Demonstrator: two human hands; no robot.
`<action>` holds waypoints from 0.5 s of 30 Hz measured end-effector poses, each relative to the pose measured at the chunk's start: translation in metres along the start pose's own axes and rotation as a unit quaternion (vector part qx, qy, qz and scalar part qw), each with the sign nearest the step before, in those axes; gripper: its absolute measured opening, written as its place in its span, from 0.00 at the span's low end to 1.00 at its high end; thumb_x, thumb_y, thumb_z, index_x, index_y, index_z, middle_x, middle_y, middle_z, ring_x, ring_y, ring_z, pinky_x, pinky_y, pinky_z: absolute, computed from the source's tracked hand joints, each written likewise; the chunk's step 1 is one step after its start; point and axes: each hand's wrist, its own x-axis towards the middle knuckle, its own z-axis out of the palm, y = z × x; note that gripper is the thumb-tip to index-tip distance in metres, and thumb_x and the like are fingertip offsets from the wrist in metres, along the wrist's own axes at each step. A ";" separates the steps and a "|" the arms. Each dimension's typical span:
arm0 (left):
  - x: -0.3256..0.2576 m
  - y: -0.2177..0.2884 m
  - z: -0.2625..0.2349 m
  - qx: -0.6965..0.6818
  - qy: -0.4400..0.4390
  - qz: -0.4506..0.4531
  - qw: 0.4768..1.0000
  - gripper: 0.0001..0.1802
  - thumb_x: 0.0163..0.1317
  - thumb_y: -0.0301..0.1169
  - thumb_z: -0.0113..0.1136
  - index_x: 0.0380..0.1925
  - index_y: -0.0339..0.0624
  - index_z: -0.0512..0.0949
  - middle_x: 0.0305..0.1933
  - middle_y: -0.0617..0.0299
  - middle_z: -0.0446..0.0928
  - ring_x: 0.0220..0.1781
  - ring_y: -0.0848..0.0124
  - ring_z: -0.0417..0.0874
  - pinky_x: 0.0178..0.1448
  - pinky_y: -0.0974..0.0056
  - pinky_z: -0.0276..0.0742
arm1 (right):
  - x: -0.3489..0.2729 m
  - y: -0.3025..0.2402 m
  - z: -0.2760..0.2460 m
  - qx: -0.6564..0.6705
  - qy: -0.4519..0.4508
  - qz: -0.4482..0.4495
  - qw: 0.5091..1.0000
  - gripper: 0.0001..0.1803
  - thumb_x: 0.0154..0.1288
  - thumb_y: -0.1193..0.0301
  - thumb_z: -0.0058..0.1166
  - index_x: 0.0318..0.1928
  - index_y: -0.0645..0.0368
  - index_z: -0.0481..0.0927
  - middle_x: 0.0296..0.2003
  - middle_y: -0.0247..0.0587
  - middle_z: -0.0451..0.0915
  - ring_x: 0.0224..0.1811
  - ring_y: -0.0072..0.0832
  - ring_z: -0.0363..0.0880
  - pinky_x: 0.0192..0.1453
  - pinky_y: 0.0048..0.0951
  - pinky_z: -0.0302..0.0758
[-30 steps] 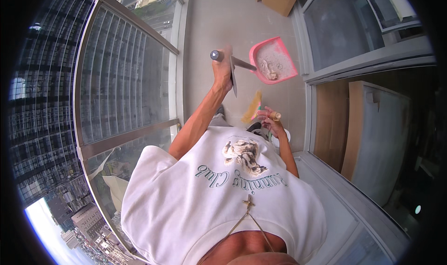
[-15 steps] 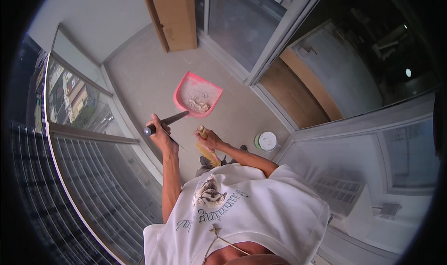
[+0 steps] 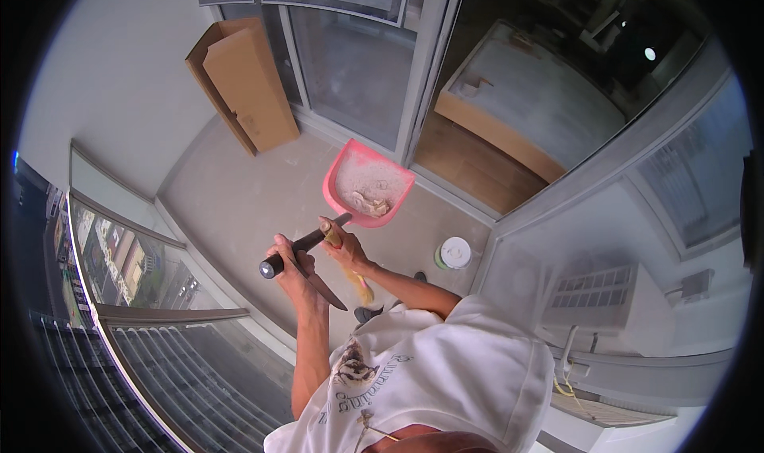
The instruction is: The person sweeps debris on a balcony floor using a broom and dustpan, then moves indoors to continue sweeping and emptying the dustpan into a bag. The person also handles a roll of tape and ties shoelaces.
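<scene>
My left hand (image 3: 301,286) is closed round the dark end of the handle of a pink dustpan (image 3: 329,184). A flat, pointed blade like a knife (image 3: 328,294) sticks out of the same hand; its handle is hidden. The dustpan hangs tilted ahead of me, with pale grey dust and a crumpled light scrap (image 3: 371,203) in it. Close beside the dustpan's handle, my right hand (image 3: 347,254) is wrapped round the wooden handle of a brush (image 3: 362,287), its yellow bristles pointing down toward my feet. Whether the right hand touches the dustpan's handle, I cannot tell.
A white-lidded bucket (image 3: 456,252) stands on the floor at the right. A tall open cardboard box (image 3: 248,87) leans at the far wall. Glass railing (image 3: 127,262) runs along the left; sliding glass doors (image 3: 350,71) and an air-conditioner unit (image 3: 593,298) are on the right.
My right hand has come up against the dustpan's handle with the brush. The blade in my left hand now shows its broad side. My view has turned, bringing more of the box into sight.
</scene>
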 end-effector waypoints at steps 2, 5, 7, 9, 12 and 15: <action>-0.003 -0.002 0.014 -0.009 -0.026 0.000 1.000 0.14 0.69 0.42 0.59 0.30 0.49 0.68 0.27 0.71 0.65 0.16 0.83 0.58 0.20 0.74 0.51 | 0.007 0.008 -0.019 -0.053 0.036 0.020 0.998 0.29 0.63 0.65 0.58 0.65 0.48 0.67 0.26 0.40 0.82 0.28 0.36 0.84 0.37 0.35 0.79; -0.006 -0.006 0.039 -0.005 -0.069 -0.031 0.997 0.14 0.69 0.39 0.59 0.29 0.49 0.68 0.25 0.71 0.63 0.16 0.82 0.57 0.20 0.74 0.51 | 0.016 0.014 -0.052 -0.059 0.075 0.054 0.994 0.21 0.63 0.60 0.58 0.54 0.51 0.72 0.30 0.51 0.82 0.35 0.52 0.82 0.37 0.46 0.79; -0.007 -0.012 0.057 0.016 -0.107 -0.060 0.992 0.13 0.69 0.39 0.59 0.29 0.49 0.67 0.25 0.71 0.63 0.16 0.82 0.57 0.21 0.73 0.52 | 0.021 0.017 -0.079 -0.077 0.102 0.070 0.989 0.20 0.63 0.60 0.58 0.53 0.51 0.72 0.29 0.51 0.82 0.34 0.53 0.82 0.35 0.46 0.78; -0.008 -0.017 0.072 0.063 -0.164 -0.070 0.982 0.14 0.66 0.42 0.62 0.31 0.48 0.69 0.26 0.70 0.65 0.16 0.82 0.58 0.21 0.73 0.52 | 0.020 0.018 -0.109 -0.153 0.143 0.018 0.978 0.18 0.64 0.60 0.57 0.50 0.53 0.74 0.27 0.52 0.81 0.30 0.53 0.81 0.30 0.45 0.77; -0.006 -0.030 0.092 0.139 -0.236 -0.109 0.955 0.15 0.64 0.43 0.64 0.34 0.46 0.72 0.34 0.67 0.71 0.18 0.82 0.60 0.23 0.73 0.54 | 0.019 0.020 -0.158 -0.175 0.166 0.009 0.970 0.18 0.64 0.60 0.57 0.50 0.54 0.74 0.29 0.53 0.81 0.32 0.54 0.81 0.33 0.46 0.77; 0.002 -0.058 0.115 0.220 -0.342 -0.082 0.910 0.14 0.63 0.40 0.66 0.37 0.42 0.75 0.45 0.63 0.77 0.29 0.80 0.69 0.34 0.72 0.65 | 0.024 0.020 -0.203 -0.120 0.184 0.021 0.975 0.18 0.64 0.61 0.58 0.51 0.54 0.75 0.30 0.53 0.81 0.35 0.54 0.81 0.36 0.46 0.76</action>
